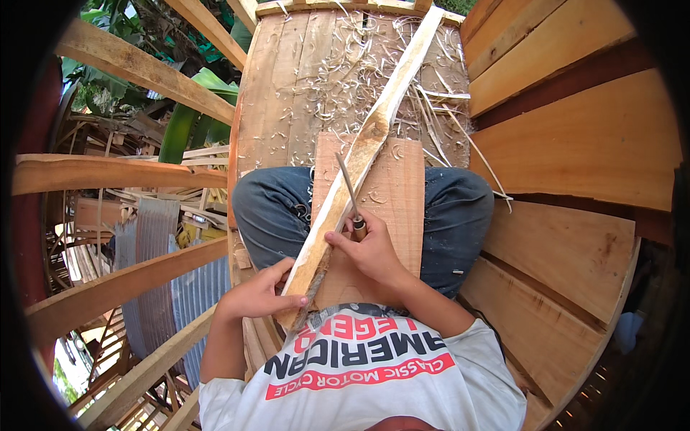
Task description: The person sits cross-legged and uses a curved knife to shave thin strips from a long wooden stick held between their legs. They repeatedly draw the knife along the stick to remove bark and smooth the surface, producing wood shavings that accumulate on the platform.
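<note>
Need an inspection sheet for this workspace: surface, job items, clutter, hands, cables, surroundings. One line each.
Surface: plank floor; flat wooden board over the seated person's lap.
Job items: long pale wooden strip, slanting over the board, with a browner patch partway along; thin-bladed tool with a wooden handle.
Clutter: curled shavings scattered over the planks ahead, a few on the board; longer peelings toward the right.
Hands: left hand grips the strip's near end; right hand holds the tool, thumb at the strip.
Cables: nothing seen.
Surroundings: wooden rails, corrugated sheets and greenery left; wide boards right.
</note>
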The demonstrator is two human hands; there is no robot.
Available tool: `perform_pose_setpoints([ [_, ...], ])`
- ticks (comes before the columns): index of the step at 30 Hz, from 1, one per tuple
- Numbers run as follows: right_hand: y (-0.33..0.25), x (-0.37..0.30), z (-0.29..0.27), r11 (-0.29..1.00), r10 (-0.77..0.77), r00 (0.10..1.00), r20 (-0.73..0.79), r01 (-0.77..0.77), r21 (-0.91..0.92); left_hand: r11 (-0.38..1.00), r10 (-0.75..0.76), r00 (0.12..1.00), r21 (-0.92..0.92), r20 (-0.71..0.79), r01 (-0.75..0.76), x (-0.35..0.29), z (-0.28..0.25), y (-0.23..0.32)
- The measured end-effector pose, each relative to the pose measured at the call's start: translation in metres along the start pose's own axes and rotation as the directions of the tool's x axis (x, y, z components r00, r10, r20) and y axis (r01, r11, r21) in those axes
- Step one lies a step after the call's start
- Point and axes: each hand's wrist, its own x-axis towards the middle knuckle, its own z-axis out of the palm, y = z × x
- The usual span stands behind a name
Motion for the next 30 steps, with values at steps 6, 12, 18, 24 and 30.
perform_pose_setpoints([
  [6,-0.017,-0.004,0.021,0.995,0.031,0.992,0.119,-0.019,-0.101,0.852,0.244,0.844,0.52,-0.478,0.049,-0.01,0.016,0.008],
  [12,-0.023,0.002,-0.041,0.993,0.08,0.997,0.002,-0.079,-0.084,0.793,0.079,0.814,0.532,-0.575,0.298,-0.054,0.026,0.004],
  [18,-0.062,0.037,-0.098,0.998,-0.061,0.962,-0.265,0.067,0.017,0.641,0.403,0.752,0.747,-0.521,0.174,-0.102,0.0,-0.057],
  [24,-0.064,0.09,-0.132,0.989,-0.148,0.867,-0.476,0.133,-0.065,0.736,0.258,0.721,0.615,-0.642,0.284,-0.116,-0.018,-0.14],
  [30,-0.062,0.137,-0.127,0.94,0.0,0.904,-0.427,0.145,0.308,0.745,0.274,0.776,0.636,-0.567,0.202,-0.097,-0.024,-0.147],
])
